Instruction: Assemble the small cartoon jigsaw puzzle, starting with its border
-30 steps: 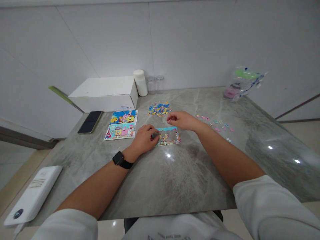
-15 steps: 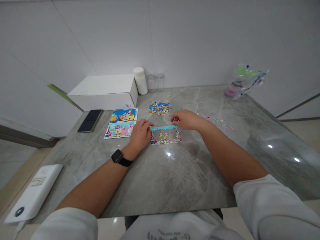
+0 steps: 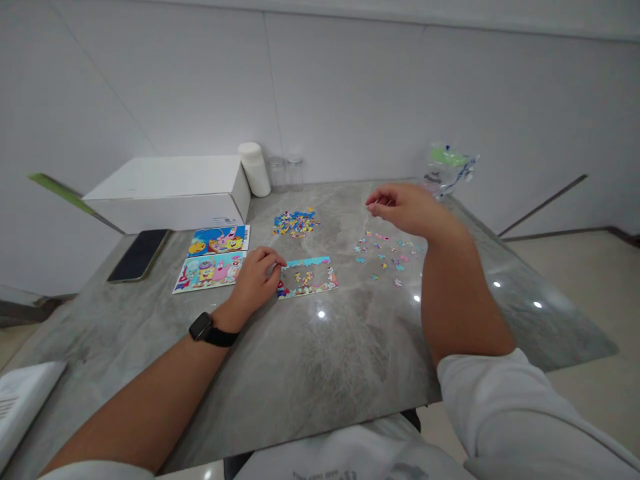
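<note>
My left hand (image 3: 259,279) rests at the left edge of a partly filled puzzle frame (image 3: 320,288), its fingers curled and touching the border; what they hold, if anything, is hidden. Inside the frame lie a few small joined pieces (image 3: 304,278). My right hand (image 3: 397,205) hovers above the table behind the scattered pieces (image 3: 384,265), thumb and fingers pinched together on something too small to make out. A heap of blue and yellow pieces (image 3: 295,223) lies behind the frame. Left of my left hand is a colourful picture sheet (image 3: 213,270).
A white box (image 3: 165,193), a white bottle (image 3: 255,169) and two clear glasses (image 3: 286,175) stand at the back. A phone (image 3: 139,255) lies at the left, a white device (image 3: 25,407) at the near left. A plastic bag (image 3: 447,168) is at the back right.
My right hand has lifted from the frame's top right corner and moved right and back, uncovering scattered pieces. My left hand stays at the frame. The view has turned right.
</note>
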`<move>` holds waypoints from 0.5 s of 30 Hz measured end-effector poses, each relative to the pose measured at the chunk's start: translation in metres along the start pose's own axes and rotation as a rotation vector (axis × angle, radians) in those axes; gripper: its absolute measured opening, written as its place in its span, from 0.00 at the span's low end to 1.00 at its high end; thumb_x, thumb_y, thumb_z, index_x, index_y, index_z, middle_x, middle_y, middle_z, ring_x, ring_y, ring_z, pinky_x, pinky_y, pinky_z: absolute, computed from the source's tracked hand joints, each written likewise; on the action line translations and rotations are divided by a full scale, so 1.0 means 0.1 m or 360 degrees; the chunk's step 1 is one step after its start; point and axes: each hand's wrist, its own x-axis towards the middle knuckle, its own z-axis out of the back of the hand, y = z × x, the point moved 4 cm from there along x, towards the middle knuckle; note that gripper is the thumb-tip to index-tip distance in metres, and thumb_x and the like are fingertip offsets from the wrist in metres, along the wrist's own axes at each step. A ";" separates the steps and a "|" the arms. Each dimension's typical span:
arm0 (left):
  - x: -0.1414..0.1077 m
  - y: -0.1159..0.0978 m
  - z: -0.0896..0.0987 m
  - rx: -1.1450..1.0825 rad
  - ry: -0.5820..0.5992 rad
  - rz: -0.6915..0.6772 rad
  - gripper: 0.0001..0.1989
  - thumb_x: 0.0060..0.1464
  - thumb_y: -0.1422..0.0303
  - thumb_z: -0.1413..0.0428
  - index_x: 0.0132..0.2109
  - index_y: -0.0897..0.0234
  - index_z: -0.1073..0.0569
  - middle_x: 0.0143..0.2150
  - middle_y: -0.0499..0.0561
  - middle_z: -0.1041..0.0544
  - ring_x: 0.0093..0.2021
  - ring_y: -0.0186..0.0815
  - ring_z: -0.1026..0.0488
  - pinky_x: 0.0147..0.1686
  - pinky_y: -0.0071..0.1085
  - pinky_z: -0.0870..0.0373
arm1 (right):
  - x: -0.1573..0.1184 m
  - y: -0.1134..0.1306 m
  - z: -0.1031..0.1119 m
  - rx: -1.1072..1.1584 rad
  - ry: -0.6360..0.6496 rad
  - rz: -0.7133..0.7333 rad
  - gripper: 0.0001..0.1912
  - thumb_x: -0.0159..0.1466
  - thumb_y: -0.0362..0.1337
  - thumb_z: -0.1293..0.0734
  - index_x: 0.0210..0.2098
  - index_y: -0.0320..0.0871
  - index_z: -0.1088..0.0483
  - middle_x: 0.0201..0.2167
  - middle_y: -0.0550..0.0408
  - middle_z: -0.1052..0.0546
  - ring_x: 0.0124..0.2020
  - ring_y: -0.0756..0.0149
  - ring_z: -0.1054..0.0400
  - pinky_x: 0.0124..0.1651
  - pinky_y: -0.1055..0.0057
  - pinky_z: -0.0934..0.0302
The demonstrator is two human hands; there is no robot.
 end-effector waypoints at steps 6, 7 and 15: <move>0.01 0.03 0.00 -0.0014 0.0038 0.0028 0.10 0.64 0.68 0.49 0.40 0.60 0.22 0.46 0.54 0.25 0.50 0.44 0.26 0.55 0.46 0.29 | -0.26 -0.03 0.47 0.0164 -0.0208 -0.0070 0.17 0.71 0.49 0.32 0.45 0.41 0.22 0.35 0.51 0.19 0.34 0.66 0.28 0.40 0.67 0.33; 0.01 0.04 -0.01 -0.0026 0.0043 0.0032 0.10 0.63 0.68 0.49 0.39 0.60 0.22 0.45 0.54 0.25 0.50 0.44 0.26 0.55 0.46 0.29 | -0.30 -0.02 0.52 0.0180 -0.0235 -0.0076 0.17 0.72 0.49 0.32 0.45 0.41 0.22 0.35 0.51 0.19 0.34 0.67 0.28 0.41 0.67 0.33; 0.02 0.06 -0.02 -0.0029 0.0068 0.0058 0.09 0.60 0.67 0.49 0.36 0.59 0.23 0.44 0.53 0.24 0.48 0.44 0.25 0.55 0.46 0.28 | -0.30 -0.48 0.46 0.0019 -0.0305 -0.0215 0.16 0.70 0.46 0.32 0.47 0.40 0.22 0.35 0.51 0.18 0.34 0.65 0.28 0.41 0.68 0.34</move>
